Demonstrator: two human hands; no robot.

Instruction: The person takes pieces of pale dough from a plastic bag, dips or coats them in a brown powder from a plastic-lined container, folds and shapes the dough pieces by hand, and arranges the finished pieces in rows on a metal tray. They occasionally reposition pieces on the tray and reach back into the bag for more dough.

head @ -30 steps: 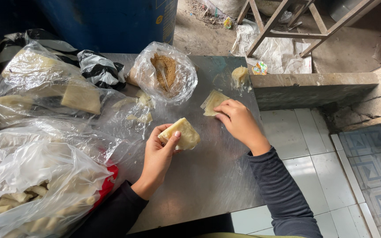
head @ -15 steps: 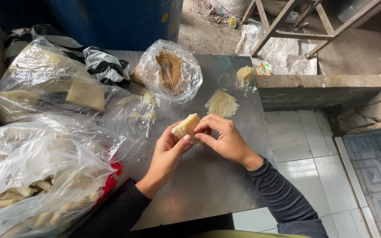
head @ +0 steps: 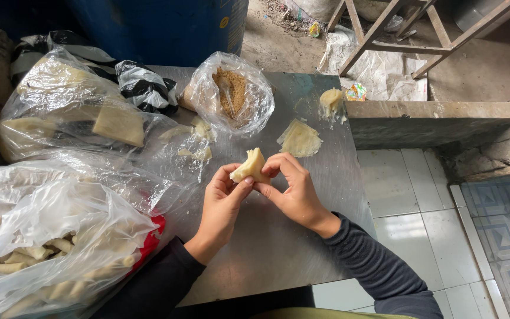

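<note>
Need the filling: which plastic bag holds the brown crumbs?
The small open bag at the table's far middle, beyond both hands; the left-side bags hold pale pieces.

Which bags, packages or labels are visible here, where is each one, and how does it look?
Clear bag of brown filling: table, back centre, open.
Clear bag of pale sheets: back left.
Clear bag of pale rolls: front left, red underneath.
Black-and-white bag: behind, crumpled.
Round yellow label: on blue barrel.
Colourful wrapper: ledge, right.
</note>
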